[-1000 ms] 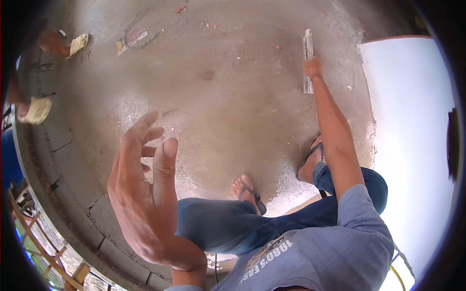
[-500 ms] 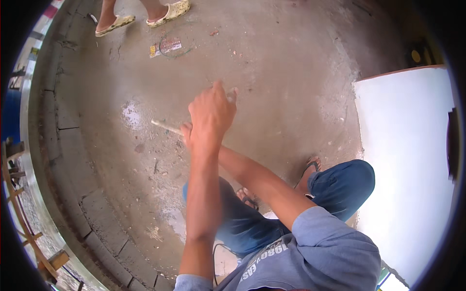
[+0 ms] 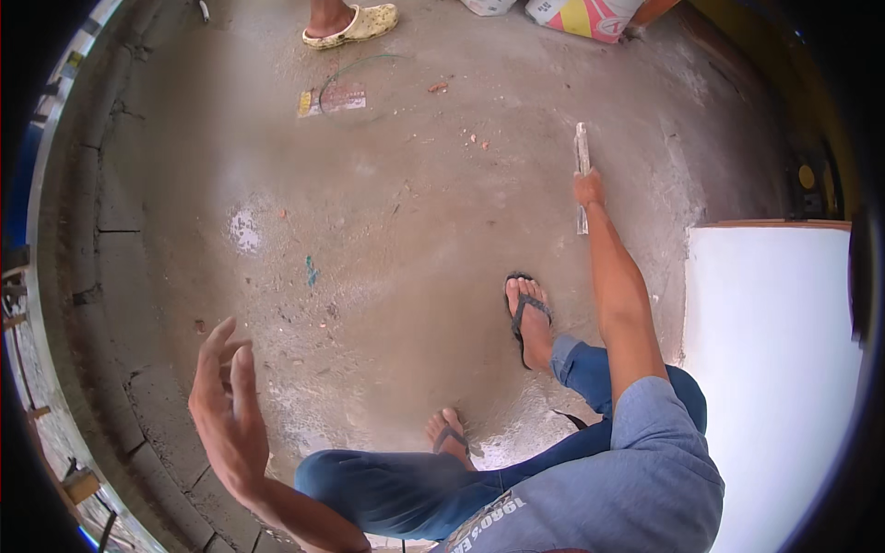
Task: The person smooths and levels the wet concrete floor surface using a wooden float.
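At far right, your right hand's (image 3: pixel 589 188) fingers wrap a long trowel (image 3: pixel 582 147); at near left, your left hand (image 3: pixel 229 415) hovers, fingers loosely parted.

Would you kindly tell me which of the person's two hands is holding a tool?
The right hand, closed around a long, narrow tool; the left hand is loosely open, with nothing visible in it.

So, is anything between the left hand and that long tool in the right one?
Nothing visible: only floor separates the left hand from the long tool in the right hand. The right foot lies off that line.
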A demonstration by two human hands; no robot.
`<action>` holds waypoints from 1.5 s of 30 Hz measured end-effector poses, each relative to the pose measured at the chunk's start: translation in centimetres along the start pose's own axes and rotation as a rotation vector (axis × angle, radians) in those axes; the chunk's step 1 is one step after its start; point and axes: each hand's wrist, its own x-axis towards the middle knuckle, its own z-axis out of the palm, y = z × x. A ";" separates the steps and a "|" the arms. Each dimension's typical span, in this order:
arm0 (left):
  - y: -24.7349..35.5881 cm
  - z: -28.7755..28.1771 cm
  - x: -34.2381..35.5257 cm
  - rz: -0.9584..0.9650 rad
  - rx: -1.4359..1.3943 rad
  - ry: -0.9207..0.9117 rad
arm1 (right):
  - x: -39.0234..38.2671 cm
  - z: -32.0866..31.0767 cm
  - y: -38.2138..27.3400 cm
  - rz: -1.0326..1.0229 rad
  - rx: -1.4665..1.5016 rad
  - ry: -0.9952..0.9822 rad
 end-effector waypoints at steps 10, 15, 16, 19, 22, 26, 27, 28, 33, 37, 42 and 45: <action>1.3 -0.1 -1.7 -0.173 0.071 0.032 | -32.1 10.5 -25.8 -0.865 -0.041 -0.258; 5.4 2.6 1.3 0.032 -0.039 -0.046 | -49.4 12.3 -27.4 -1.152 0.227 -0.483; 5.6 2.5 1.2 0.007 -0.011 -0.042 | -49.3 11.6 -26.7 -1.136 0.313 -0.475; 4.8 1.5 0.0 0.010 -0.004 0.008 | -41.4 7.5 -24.3 -1.094 0.373 -0.515; 3.2 -0.5 -2.5 -0.039 -0.010 0.109 | -25.6 2.3 -19.8 -0.693 0.040 -0.261; 1.8 -2.3 -5.0 -0.195 -0.007 0.223 | -17.2 2.7 -16.3 -0.468 -0.073 -0.187; 1.7 -2.6 -5.2 -0.156 -0.026 0.242 | -18.8 3.7 -15.9 -0.498 -0.132 -0.103; 1.5 -2.7 -5.2 -0.160 -0.015 0.250 | -22.9 5.7 -16.3 -0.624 -0.078 -0.104; 1.2 -1.6 -3.2 -0.154 -0.147 0.344 | -53.6 12.1 -17.8 -1.203 -0.043 -0.437; 1.2 -0.9 -2.0 -0.222 -0.010 0.198 | -65.9 12.0 -18.5 -1.399 0.432 -0.767; -0.4 -1.8 -2.6 -0.110 -0.116 0.361 | -52.6 6.4 -16.3 -1.031 0.408 -0.573; -1.4 -2.4 -3.0 -0.149 -0.092 0.349 | -40.9 2.5 -11.0 -0.692 0.030 -0.344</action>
